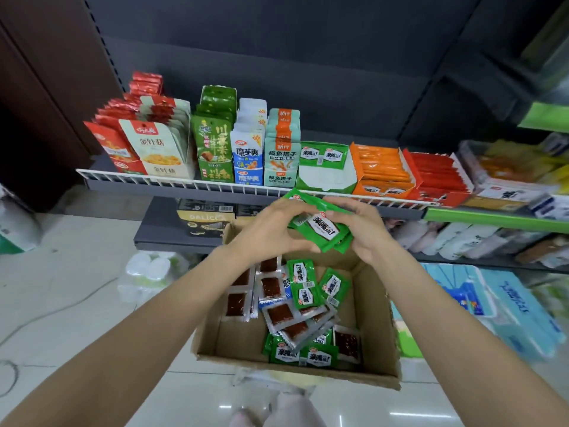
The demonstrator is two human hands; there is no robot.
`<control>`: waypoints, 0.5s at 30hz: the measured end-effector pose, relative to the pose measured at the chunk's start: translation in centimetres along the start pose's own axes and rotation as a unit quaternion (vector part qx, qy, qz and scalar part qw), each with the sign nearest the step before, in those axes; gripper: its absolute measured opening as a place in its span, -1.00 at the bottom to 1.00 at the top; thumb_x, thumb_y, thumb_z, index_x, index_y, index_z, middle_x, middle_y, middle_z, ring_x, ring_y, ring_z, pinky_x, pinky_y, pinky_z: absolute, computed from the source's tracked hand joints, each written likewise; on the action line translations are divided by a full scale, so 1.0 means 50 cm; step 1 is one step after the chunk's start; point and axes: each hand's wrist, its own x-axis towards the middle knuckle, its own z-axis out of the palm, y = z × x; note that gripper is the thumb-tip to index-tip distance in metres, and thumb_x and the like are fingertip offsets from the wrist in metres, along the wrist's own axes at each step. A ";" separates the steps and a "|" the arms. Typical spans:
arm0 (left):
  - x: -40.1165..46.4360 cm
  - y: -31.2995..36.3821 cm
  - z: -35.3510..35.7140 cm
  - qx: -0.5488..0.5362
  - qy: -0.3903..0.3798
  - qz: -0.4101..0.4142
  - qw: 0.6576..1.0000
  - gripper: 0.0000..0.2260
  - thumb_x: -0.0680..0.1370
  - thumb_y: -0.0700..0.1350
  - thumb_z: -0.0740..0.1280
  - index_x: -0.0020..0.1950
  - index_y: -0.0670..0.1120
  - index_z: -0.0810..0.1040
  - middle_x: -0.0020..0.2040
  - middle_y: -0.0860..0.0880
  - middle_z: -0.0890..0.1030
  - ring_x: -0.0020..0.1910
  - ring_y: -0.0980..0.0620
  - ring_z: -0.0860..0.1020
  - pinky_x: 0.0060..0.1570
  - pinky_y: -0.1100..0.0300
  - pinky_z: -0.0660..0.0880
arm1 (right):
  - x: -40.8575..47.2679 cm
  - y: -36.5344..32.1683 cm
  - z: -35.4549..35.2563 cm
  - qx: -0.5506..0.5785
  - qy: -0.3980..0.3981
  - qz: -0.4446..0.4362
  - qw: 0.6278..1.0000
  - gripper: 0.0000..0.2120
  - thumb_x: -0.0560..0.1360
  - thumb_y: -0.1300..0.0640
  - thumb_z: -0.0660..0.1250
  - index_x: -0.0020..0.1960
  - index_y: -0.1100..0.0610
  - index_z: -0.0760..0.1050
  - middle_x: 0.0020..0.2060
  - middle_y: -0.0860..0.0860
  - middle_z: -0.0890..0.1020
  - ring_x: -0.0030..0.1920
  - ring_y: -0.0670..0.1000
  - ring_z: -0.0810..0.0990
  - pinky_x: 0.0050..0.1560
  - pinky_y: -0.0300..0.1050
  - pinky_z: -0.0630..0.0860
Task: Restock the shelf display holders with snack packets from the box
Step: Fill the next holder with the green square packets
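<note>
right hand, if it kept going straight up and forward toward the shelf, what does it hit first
Probably the white wire rail along the shelf edge, then the green display holder behind it. The right hand grips green packets; depth is unclear.

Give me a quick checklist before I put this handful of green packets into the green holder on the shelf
1. Green packets gripped by both the left hand and the right hand: ok.
2. Packets squared into a neat stack: not ok, they are fanned out and skewed.
3. Room in the green holder: ok, only a couple of packets stand at its back and the front is bare.
4. Matching product: ok, the holder's packets show the same green and white label.
5. Path up over the white wire rail: ok, nothing lies between hands and holder.
6. More stock in the cardboard box: ok, green packets remain.
</note>
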 end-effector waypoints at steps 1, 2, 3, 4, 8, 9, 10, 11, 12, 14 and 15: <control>0.010 -0.003 -0.010 0.006 0.020 0.004 1.000 -0.37 0.38 0.09 0.48 0.39 -0.03 0.39 0.35 0.01 0.44 0.35 0.06 0.32 0.38 0.13 0.23 | 0.002 -0.007 -0.006 -0.023 -0.006 -0.010 1.000 -0.74 0.42 0.40 0.37 -0.06 0.06 0.61 0.09 0.16 0.61 -0.04 0.11 0.62 0.09 0.05 0.56; 0.023 -0.010 -0.018 0.034 0.025 0.014 0.999 -0.33 0.39 0.11 0.46 0.43 -0.04 0.33 0.40 -0.01 0.38 0.39 0.03 0.29 0.40 0.06 0.21 | 0.002 -0.017 -0.012 -0.044 -0.018 -0.017 0.999 -0.73 0.40 0.39 0.40 -0.09 0.03 0.63 0.09 0.13 0.62 0.02 0.12 0.61 0.13 0.07 0.54; 0.038 -0.014 -0.025 0.067 0.011 0.027 0.997 -0.28 0.40 0.14 0.44 0.47 -0.04 0.27 0.45 -0.01 0.33 0.42 0.01 0.25 0.42 0.02 0.18 | 0.001 -0.028 -0.017 -0.058 -0.032 -0.019 0.998 -0.72 0.37 0.39 0.43 -0.09 0.03 0.64 0.06 0.11 0.62 0.03 0.11 0.61 0.13 0.06 0.54; 0.052 -0.017 -0.030 0.096 -0.014 0.033 0.995 -0.24 0.39 0.18 0.43 0.49 -0.03 0.22 0.47 -0.01 0.30 0.44 0.00 0.23 0.43 0.02 0.17 | 0.001 -0.040 -0.022 -0.062 -0.046 -0.017 0.997 -0.72 0.36 0.40 0.43 -0.09 0.04 0.64 0.02 0.09 0.63 -0.01 0.10 0.62 0.08 0.03 0.57; 0.110 -0.007 -0.045 0.198 -0.059 -0.024 0.978 -0.24 0.33 0.31 0.40 0.44 0.05 0.27 0.38 0.02 0.40 0.36 0.01 0.32 0.25 0.08 0.18 | 0.022 -0.066 -0.036 -0.073 -0.041 -0.015 0.996 -0.84 0.39 0.29 0.45 -0.15 0.04 0.64 -0.04 0.06 0.65 0.01 0.11 0.63 0.10 0.09 0.56; 0.120 -0.004 -0.046 0.209 -0.046 -0.041 0.976 -0.26 0.32 0.33 0.39 0.40 0.05 0.31 0.34 0.02 0.44 0.33 0.00 0.35 0.22 0.07 0.20 | 0.031 -0.066 -0.038 -0.074 -0.029 -0.017 0.997 -0.88 0.40 0.23 0.45 -0.20 0.01 0.65 -0.05 0.04 0.66 0.08 0.13 0.60 0.19 0.16 0.50; 0.131 -0.001 -0.046 0.202 -0.035 -0.061 0.977 -0.27 0.31 0.33 0.40 0.37 0.03 0.34 0.31 0.00 0.47 0.30 -0.02 0.39 0.19 0.06 0.23 | 0.041 -0.066 -0.039 -0.068 -0.017 -0.013 0.997 -0.90 0.42 0.18 0.45 -0.24 0.00 0.65 -0.05 0.03 0.66 0.13 0.13 0.57 0.26 0.20 0.43; 0.141 -0.002 -0.044 0.188 -0.027 -0.084 0.978 -0.28 0.30 0.32 0.41 0.35 0.01 0.36 0.28 -0.03 0.51 0.26 -0.04 0.44 0.17 0.05 0.29 | 0.052 -0.064 -0.042 -0.067 -0.004 -0.005 0.998 -0.91 0.43 0.13 0.44 -0.25 0.01 0.65 -0.03 0.03 0.66 0.17 0.13 0.55 0.31 0.21 0.38; 0.150 -0.002 -0.044 0.168 -0.026 -0.107 0.980 -0.28 0.30 0.31 0.43 0.34 -0.01 0.38 0.25 -0.05 0.53 0.22 -0.07 0.47 0.14 0.06 0.35 | 0.062 -0.063 -0.043 -0.062 0.003 0.004 0.998 -0.91 0.45 0.09 0.42 -0.24 0.02 0.65 0.00 0.03 0.66 0.19 0.12 0.53 0.33 0.20 0.35; 0.166 -0.010 -0.044 0.115 -0.030 -0.160 0.980 -0.28 0.30 0.27 0.46 0.34 -0.03 0.40 0.27 -0.09 0.53 0.21 -0.09 0.49 0.09 0.07 0.43 | 0.085 -0.057 -0.048 -0.044 0.004 0.028 0.999 -0.86 0.47 0.02 0.40 -0.22 0.02 0.66 0.09 0.06 0.63 0.25 0.13 0.49 0.35 0.23 0.32; 0.173 -0.017 -0.046 0.086 -0.028 -0.185 0.979 -0.30 0.31 0.24 0.48 0.34 -0.05 0.41 0.30 -0.10 0.50 0.24 -0.09 0.48 0.11 0.07 0.44 | 0.096 -0.056 -0.052 -0.029 0.009 0.042 0.999 -0.86 0.47 0.01 0.39 -0.19 0.03 0.66 0.13 0.08 0.62 0.26 0.14 0.49 0.34 0.24 0.33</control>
